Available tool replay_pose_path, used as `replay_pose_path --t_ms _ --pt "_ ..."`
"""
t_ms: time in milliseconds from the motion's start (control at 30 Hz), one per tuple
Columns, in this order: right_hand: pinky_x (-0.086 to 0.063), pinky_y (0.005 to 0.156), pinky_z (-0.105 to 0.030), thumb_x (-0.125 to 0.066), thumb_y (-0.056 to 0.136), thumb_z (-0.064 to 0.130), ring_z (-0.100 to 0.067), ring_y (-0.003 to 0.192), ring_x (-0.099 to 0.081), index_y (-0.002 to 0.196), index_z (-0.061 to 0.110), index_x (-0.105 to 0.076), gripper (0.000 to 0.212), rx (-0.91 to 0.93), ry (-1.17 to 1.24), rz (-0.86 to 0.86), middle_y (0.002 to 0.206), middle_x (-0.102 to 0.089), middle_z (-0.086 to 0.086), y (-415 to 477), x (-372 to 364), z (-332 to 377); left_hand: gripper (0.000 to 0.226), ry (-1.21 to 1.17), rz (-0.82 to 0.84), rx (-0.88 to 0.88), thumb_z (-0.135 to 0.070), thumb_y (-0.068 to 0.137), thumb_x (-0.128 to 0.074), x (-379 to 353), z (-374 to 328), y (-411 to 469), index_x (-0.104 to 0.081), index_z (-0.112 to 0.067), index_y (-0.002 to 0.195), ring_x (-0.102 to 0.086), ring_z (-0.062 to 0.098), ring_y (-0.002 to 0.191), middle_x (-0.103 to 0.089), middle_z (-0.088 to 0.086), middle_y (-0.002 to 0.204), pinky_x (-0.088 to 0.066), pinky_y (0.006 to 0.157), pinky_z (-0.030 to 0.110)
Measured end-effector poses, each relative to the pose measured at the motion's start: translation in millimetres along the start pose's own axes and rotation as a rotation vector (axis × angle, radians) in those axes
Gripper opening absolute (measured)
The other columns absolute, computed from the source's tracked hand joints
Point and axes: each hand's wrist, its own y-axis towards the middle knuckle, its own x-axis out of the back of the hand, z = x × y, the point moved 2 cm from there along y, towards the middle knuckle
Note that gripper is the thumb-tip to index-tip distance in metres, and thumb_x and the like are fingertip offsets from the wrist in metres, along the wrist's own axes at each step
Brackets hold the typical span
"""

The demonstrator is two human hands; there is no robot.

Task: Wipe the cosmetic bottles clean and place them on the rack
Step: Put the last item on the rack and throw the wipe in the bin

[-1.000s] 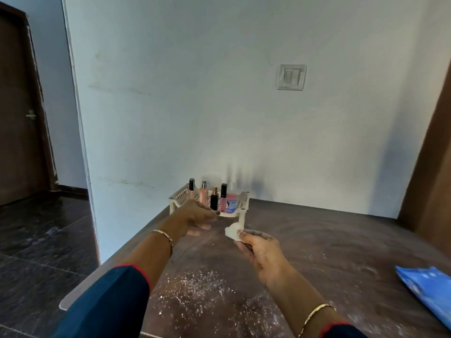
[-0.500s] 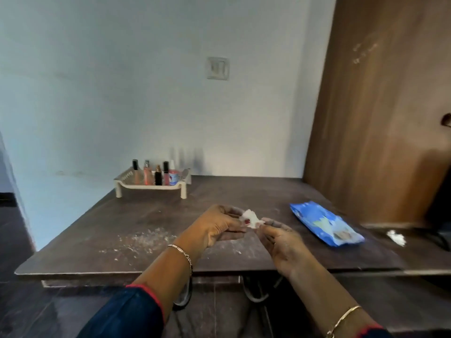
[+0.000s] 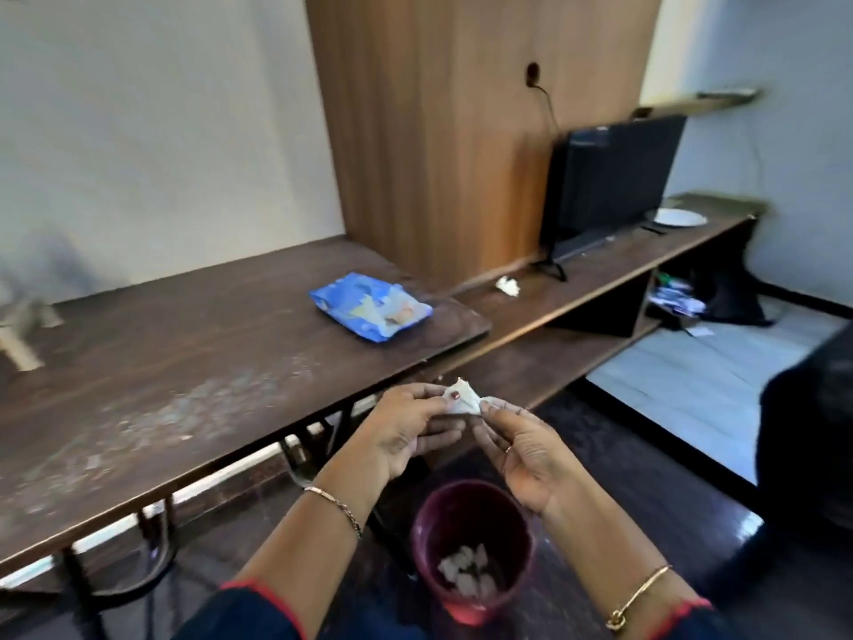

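Note:
A small crumpled white wipe (image 3: 465, 401) is pinched between my two hands, off the front right corner of the brown table (image 3: 161, 376). My left hand (image 3: 406, 431) grips its left side with thumb on top. My right hand (image 3: 521, 455) pinches its right edge. Both hands hover above a dark red bin (image 3: 471, 552) on the floor, which holds several used white wipes. Only a blurred leg and corner of the white rack (image 3: 18, 334) shows at the far left edge; the cosmetic bottles are out of view.
A blue wipe packet (image 3: 369, 309) lies on the table's right end. White powdery dust covers the table's front. A lower wooden shelf (image 3: 600, 279) carries a crumpled tissue (image 3: 507, 285), a black screen (image 3: 609, 187) and a white plate (image 3: 678, 218). A wooden panel stands behind.
My view has swung right and down, away from the rack. My left hand left the rack and joined the right on the wipe; both now hang over the bin.

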Motion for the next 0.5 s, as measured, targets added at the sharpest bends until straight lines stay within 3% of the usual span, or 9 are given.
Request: replay_pose_path --t_ms 167,400,500 --pt "-0.056 0.055 -0.016 -0.062 0.085 -0.005 -0.011 0.058 -0.065 0.084 0.002 -0.065 0.007 -0.037 0.049 -0.145 0.082 -0.067 -0.014 22.7 74.6 -9.7 0.021 -0.069 0.036 0.129 -0.007 0.088 -0.063 -35.7 64.9 46.4 -0.063 0.0 0.109 -0.069 0.02 0.076 -0.072 0.015 0.091 -0.06 0.067 0.026" --pt "-0.056 0.059 -0.015 -0.057 0.089 -0.006 -0.009 0.06 -0.067 0.082 0.0 -0.066 0.013 -0.136 -0.037 -0.313 0.072 -0.07 -0.009 67.0 136.7 -49.5 0.014 -0.149 -0.021 0.261 -0.002 0.093 -0.053 -28.8 129.3 92.7 -0.059 -0.004 0.106 -0.067 0.024 0.087 -0.067 0.017 0.101 -0.055 0.083 0.034" --pt "-0.057 0.062 -0.017 -0.059 0.087 -0.008 -0.016 0.07 -0.067 0.082 -0.001 -0.063 0.009 -0.178 -0.057 -0.452 0.081 -0.067 -0.013 88.3 160.9 -79.1 0.017 -0.119 -0.068 0.314 -0.003 0.089 -0.06 -7.2 153.5 107.5 -0.059 -0.005 0.106 -0.067 0.023 0.088 -0.066 0.014 0.102 -0.054 0.085 0.033"
